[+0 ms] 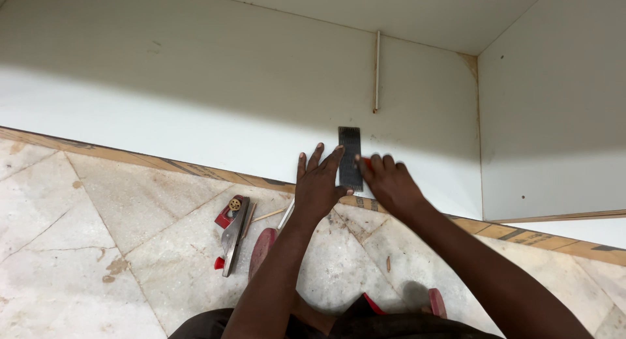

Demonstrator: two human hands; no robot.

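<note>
Together, left hand (317, 186) and right hand (386, 182) press flat on a dark steel square (350, 158).

Bare forearms, dark garment with a red edge at the waist.

A square (349, 158) lies on the board (195, 111), between both hands.

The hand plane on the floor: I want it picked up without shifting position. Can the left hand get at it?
Probably yes. The hand plane lies on the marble floor just left of the left hand, with nothing between them, though that hand is now pressing the dark steel square.
</note>
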